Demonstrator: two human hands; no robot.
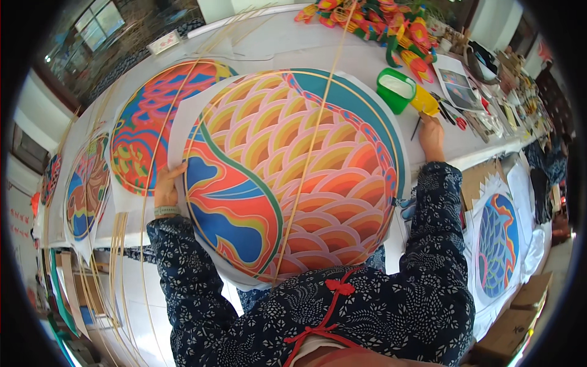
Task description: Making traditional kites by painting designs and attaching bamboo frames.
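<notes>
A large round panel [251,128] painted with fish scales and a tail fin, in orange, yellow and blue, tilts off the table's front edge toward my body. A thin bamboo hoop runs round its rim. My left hand [166,185] is closed on the panel's left edge. Across the panel's middle lies a long straight bamboo strip [304,174]. At the right, my right hand [431,137] has its fingers closed just below a yellow container [427,103], beside a green tub [395,90] of white paste. A thin dark stick [416,129] shows beside this hand; what the fingers hold is unclear.
More round painted panels [137,134] lie at left on the white table [269,46]. Black scissors [449,114], a printed picture [460,82] and bright figures [406,40] are at the far right. Another fish panel [498,244] stands below right. Bamboo strips [119,269] lean at left.
</notes>
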